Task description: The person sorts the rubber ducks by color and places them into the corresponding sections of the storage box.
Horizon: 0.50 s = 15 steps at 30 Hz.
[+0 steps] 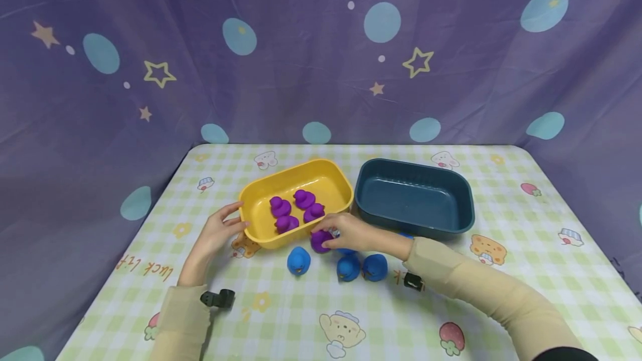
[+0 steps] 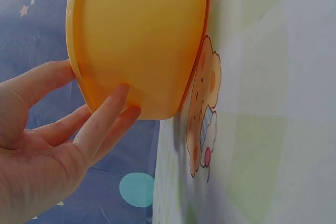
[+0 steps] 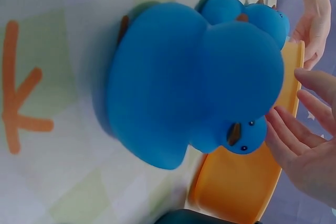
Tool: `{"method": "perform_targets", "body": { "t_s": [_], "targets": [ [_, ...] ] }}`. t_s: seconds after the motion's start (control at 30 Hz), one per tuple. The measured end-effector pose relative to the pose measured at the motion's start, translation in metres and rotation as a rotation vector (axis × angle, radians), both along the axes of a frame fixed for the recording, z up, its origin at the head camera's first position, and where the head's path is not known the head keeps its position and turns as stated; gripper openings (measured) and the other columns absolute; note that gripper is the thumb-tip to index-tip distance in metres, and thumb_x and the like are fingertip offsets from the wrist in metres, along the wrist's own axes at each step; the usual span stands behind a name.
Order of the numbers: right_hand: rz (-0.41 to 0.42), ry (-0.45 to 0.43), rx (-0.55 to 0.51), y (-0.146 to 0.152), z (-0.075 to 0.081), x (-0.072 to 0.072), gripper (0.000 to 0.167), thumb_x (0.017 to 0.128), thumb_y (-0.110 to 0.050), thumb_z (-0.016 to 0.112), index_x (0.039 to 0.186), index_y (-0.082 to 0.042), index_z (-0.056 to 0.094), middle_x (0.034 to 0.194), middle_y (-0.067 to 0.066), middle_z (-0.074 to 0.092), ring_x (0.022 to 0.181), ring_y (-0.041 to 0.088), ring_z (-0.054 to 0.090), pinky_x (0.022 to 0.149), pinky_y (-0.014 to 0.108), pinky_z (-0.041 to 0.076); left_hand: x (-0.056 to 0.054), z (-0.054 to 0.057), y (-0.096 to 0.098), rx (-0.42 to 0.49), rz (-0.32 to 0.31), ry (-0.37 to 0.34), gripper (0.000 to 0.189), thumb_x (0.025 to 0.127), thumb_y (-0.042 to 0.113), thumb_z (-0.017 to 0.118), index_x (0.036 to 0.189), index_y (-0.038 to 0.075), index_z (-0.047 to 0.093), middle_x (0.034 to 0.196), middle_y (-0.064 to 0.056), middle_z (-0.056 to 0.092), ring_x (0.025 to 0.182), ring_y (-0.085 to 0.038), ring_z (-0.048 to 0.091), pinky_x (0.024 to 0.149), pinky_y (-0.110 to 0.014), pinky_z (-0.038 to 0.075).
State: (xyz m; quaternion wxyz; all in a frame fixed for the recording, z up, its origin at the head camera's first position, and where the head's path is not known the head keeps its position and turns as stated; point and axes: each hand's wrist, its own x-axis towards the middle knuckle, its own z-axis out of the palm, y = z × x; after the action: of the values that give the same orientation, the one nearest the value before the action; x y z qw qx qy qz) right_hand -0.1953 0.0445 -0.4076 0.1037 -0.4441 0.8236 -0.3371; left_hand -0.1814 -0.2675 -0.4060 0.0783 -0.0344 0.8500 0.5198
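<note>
Gingham tablecloth (image 1: 281,330) fronts a starry drape (image 1: 301,71), left fingers (image 2: 105,116) spread against yellow tub (image 1: 263,210), right fingers (image 1: 328,223) pinching purple duck (image 1: 319,242).

Blue ducks (image 1: 298,261) stand in front of the yellow tub (image 1: 271,243), with passage over the nearer tablecloth (image 1: 286,327).

The right hand (image 1: 352,232) partly hides a purple rubbery duck (image 1: 318,242); at twelve o'clock, the left-wrist view crops the oblong yellow plastic tub (image 2: 139,35).
</note>
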Motion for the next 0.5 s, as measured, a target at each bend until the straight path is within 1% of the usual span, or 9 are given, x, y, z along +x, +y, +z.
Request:
{"method": "perform_targets", "body": {
  "t_s": [0.3,0.5],
  "targets": [
    [-0.002,0.066,0.042,-0.0019,-0.0041,-0.0005,0.034,0.079,-0.01,0.066,0.112,-0.004,0.06,0.111,0.005,0.06,0.106,0.017,0.053,0.089,0.024,0.044,0.0005,-0.0001,-0.0004,0.0,-0.003,0.001,0.064,0.082,0.013,0.06,0.137,0.002,0.029,0.142,-0.02,0.022,0.118,-0.035,0.041,0.094,-0.04,0.039],
    [-0.01,0.116,0.071,-0.0021,-0.0063,0.0008,0.034,0.078,-0.011,0.066,0.112,-0.004,0.06,0.114,0.008,0.059,0.111,0.02,0.05,0.093,0.029,0.041,0.0007,-0.0001,-0.0007,-0.009,-0.007,0.005,0.064,0.082,0.013,0.06,0.137,0.002,0.029,0.142,-0.02,0.023,0.118,-0.035,0.041,0.094,-0.04,0.038]
  ]
}}
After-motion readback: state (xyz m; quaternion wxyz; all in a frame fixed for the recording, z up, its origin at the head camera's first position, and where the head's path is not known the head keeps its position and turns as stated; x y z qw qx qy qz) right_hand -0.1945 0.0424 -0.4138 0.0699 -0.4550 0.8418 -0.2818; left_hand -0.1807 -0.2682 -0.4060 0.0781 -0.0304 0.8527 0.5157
